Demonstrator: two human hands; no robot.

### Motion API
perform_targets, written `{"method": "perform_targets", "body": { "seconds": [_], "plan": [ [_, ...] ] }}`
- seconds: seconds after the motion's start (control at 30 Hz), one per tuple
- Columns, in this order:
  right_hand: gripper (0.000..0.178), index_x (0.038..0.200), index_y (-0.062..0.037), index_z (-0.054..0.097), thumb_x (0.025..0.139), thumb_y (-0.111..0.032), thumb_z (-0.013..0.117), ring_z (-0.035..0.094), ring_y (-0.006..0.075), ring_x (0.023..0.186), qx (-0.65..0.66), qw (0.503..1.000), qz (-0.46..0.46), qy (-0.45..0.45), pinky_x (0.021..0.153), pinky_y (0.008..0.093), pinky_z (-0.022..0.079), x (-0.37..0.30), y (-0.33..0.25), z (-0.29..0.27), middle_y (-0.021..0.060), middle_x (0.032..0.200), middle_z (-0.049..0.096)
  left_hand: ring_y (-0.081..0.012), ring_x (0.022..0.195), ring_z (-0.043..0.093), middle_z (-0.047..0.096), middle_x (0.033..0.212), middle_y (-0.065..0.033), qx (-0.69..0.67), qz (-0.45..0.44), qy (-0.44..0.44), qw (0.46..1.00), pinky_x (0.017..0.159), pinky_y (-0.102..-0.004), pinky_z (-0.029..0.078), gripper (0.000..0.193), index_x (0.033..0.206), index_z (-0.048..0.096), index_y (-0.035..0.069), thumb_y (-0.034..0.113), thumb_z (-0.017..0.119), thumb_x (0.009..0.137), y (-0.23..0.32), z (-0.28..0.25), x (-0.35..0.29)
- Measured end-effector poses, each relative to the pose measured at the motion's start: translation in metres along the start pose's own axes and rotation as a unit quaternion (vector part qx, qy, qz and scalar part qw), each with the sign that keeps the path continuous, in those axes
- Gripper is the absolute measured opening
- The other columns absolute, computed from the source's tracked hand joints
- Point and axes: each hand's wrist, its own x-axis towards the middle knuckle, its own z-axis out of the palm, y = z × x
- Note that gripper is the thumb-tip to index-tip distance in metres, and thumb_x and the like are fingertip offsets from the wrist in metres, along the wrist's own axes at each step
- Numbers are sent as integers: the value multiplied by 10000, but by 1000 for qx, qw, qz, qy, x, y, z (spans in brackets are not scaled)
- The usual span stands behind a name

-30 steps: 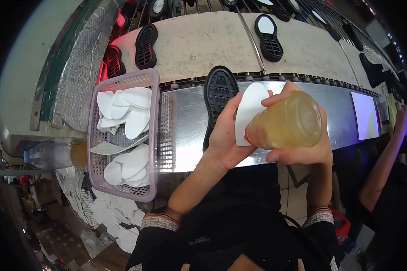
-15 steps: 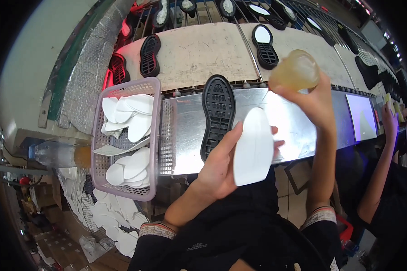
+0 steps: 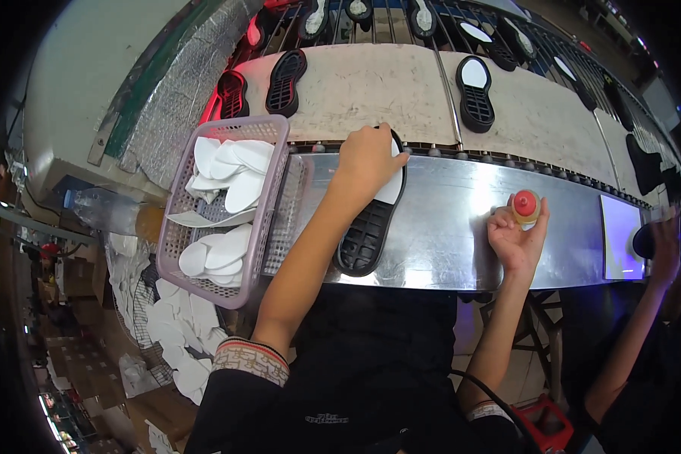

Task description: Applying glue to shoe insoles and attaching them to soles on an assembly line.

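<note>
A black shoe sole point(image 3: 365, 238) lies on the metal table in front of me. A white sole pad point(image 3: 390, 187) sits in the upper half of it. My left hand point(image 3: 367, 163) is closed over the pad near the sole's far end, fingers at the edge and thumb at the right rim; it covers part of both. In my right hand point(image 3: 516, 238) is a small squeeze bottle point(image 3: 525, 206) with a red cap, its tip tilted toward me and its body mostly hidden. The hand hovers over the table's right part, apart from the sole.
A lilac plastic basket point(image 3: 280, 163) of white pads stands on the left, beside a lying plastic bottle point(image 3: 102, 208). Beyond the metal table point(image 3: 446, 227), a conveyor point(image 3: 363, 83) carries several black soles. A co-worker's hand point(image 3: 664, 246) is at the far right.
The white pad has gone from above the table into the sole, with my left hand now over it. My right hand has lowered the bottle toward the table, its red cap now showing.
</note>
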Motion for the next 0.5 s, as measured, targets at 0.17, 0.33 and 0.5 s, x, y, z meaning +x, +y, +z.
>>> {"method": "perform_targets", "body": {
  "seconds": [0.17,0.33,0.5],
  "plan": [
    [559,1035,5,524,731,-414,736,318,110,591,17,999,11,-25,567,248,274,-3,-5,-9,-4,693,362,-409,781,622,620,808,-273,0,-1,33,999,721,-445,501,497,958,567,-59,374,689,748,0,13,-2],
    [565,1015,4,525,723,-430,738,324,109,596,30,999,30,-30,569,248,280,3,-14,-16,-2,691,359,-408,793,620,620,808,-266,-66,37,76,994,716,-451,495,521,1038,556,-49,375,681,761,-2,8,-8],
    [514,1020,11,518,758,-393,696,332,124,601,66,997,41,-12,573,248,299,0,-19,-10,4,710,366,-401,805,618,600,876,-252,-4,-2,78,997,698,-447,502,524,1025,553,-39,398,682,767,-10,9,-7]
  ]
}}
